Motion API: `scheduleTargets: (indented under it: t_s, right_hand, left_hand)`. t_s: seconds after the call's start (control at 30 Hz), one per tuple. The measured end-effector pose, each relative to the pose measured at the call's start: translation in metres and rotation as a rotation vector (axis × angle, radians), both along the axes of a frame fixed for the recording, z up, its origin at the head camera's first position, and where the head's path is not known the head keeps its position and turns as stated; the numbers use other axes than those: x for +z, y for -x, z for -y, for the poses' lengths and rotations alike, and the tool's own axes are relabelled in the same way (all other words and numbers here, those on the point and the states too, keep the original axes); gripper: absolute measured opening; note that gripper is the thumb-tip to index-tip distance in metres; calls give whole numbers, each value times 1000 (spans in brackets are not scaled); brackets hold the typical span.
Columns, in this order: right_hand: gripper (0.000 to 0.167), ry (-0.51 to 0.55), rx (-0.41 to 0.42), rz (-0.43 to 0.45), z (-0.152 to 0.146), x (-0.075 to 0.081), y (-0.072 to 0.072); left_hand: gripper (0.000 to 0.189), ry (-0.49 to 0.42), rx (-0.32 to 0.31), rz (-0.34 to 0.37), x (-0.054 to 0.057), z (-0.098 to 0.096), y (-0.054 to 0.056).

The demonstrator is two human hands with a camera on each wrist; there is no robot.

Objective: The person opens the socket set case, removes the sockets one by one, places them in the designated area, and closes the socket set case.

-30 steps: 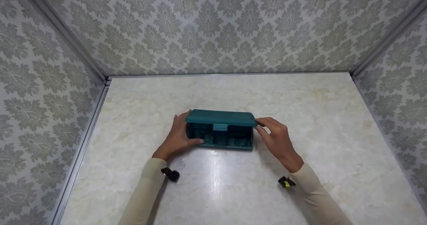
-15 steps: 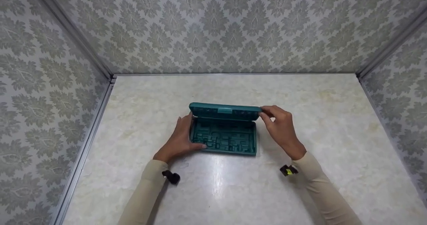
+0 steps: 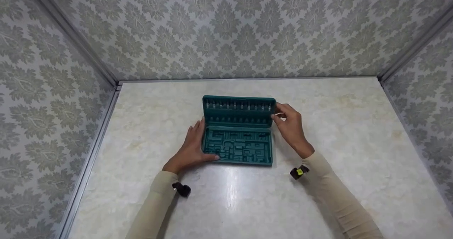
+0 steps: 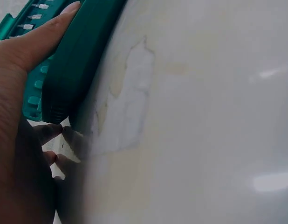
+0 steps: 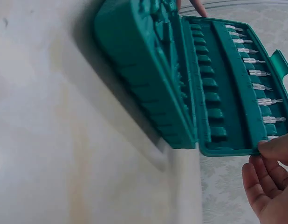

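A dark green plastic bit case stands on the table with its lid (image 3: 239, 113) raised on the hinge and leaning up at the back. Moulded slots fill its base (image 3: 244, 147), and no tools show in them. Along the lid sits a row of several silver screwdriver bits (image 5: 259, 73), with a latch (image 5: 279, 64) on the lid's outer edge. My left hand (image 3: 191, 147) grips the left end of the base, thumb over the front rim and fingers along the side. At the lid's right edge, my right hand (image 3: 292, 127) pinches the corner between thumb and fingers.
The pale marbled table (image 3: 141, 125) runs back to a patterned wall (image 3: 226, 30), with side walls left and right. A small black camera sits on each wrist, the left one (image 3: 182, 189) and the right one (image 3: 299, 172).
The lid has swung up and back from nearly closed, lifted by my right hand, so its inside and the bits now show. My left hand keeps its grip on the base.
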State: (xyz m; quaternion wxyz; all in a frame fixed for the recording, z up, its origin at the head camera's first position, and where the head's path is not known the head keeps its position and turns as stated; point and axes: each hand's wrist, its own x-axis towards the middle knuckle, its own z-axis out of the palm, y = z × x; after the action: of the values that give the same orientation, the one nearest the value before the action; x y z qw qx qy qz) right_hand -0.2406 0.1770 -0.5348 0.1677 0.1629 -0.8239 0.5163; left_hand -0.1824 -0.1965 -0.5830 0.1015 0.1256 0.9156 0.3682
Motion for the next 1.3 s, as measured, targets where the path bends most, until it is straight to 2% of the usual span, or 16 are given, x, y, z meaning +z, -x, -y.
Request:
scheduleTargets:
  t_s: [0.13,0.37,0.53,0.73,0.97,1.17,1.3]
  right_hand:
    - [52,45,21,44,3,-6,6]
    - [55,66,32,94,4,-10,15]
    - [57,59,32,139,4,-12,19]
    - [55,47,54,203,6,-21,26]
    - [51,14,53,277,6,-32,31]
    - [50,1,79,327,7,-39,33]
    - [48,-11,87,329,9,-41,35]
  left_hand:
    - [153,13,-17,7,2,-1,1]
    - [157,49,-42,16,3,-4,2]
    - [156,41,-36,28,6,-4,2]
    - [155,45,-25,29,5,-3,1]
    - [151,56,-56,2,2,-4,3]
    - [152,63,-31,12,2,-4,1]
    - [152,67,-16,22,1,-2,0]
